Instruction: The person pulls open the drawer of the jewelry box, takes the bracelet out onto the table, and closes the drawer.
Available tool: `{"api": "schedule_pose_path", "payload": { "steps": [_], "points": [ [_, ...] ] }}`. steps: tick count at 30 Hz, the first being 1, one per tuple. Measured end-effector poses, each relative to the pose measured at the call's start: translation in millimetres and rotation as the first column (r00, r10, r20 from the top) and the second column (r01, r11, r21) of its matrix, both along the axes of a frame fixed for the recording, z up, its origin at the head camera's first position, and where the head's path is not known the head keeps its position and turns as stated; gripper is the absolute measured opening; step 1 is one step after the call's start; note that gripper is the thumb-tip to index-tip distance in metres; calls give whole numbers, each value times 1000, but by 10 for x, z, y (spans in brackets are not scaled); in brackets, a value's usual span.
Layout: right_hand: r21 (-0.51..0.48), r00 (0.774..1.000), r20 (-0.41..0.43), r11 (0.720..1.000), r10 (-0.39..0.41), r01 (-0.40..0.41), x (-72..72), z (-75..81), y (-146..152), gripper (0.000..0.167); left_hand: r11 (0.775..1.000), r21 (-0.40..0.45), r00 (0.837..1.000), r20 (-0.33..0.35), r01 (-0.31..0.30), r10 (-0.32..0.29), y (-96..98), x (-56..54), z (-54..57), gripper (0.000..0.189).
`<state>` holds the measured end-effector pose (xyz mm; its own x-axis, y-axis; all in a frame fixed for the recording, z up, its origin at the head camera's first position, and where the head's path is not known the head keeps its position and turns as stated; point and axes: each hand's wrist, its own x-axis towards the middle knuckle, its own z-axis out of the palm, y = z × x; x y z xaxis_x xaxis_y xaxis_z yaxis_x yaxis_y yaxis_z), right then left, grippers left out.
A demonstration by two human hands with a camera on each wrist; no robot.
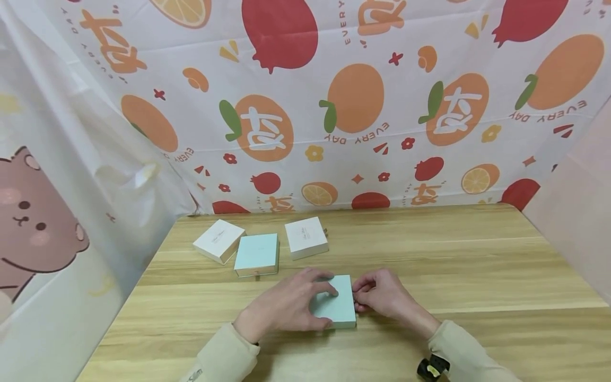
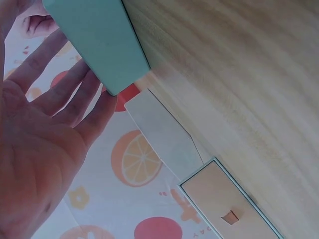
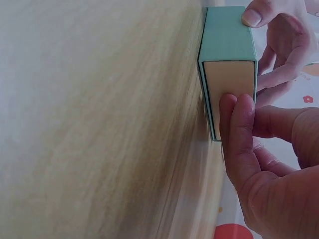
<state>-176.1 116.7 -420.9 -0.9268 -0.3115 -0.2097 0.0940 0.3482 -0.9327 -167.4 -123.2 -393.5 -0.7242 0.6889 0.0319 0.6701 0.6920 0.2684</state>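
A mint-green drawer box (image 1: 345,305) lies flat on the table in front of the person. The left hand (image 1: 300,302) holds it from the left, thumb at the near side, fingers over the top and toward the far edge. At the box's right end, the right hand (image 1: 384,294) pinches with thumb and fingertips at the middle of the beige drawer front (image 3: 229,77). Those fingers hide the pull tab there. In the right wrist view the drawer front sits level with the sleeve's edge. The left thumb (image 3: 253,19) presses on the box's side.
Behind the left hand stand a second mint-green box (image 1: 256,252) with a small tab, and two white boxes, one at the left (image 1: 219,240) and one further right (image 1: 306,236). A fruit-printed curtain (image 1: 296,159) hangs along the back edge of the wooden table (image 1: 453,265).
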Motion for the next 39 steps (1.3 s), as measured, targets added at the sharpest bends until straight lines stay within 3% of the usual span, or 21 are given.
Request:
{"api": "schedule_pose_path", "payload": {
  "steps": [6, 39],
  "points": [
    [-1, 1000, 14, 1000, -20, 20, 2, 1, 11, 11, 1000, 3, 999, 40, -22, 22, 9, -1, 4, 49],
    [24, 999, 4, 999, -44, 44, 41, 13, 118, 10, 999, -15, 999, 28, -30, 31, 9, 3, 6, 49]
  ]
}}
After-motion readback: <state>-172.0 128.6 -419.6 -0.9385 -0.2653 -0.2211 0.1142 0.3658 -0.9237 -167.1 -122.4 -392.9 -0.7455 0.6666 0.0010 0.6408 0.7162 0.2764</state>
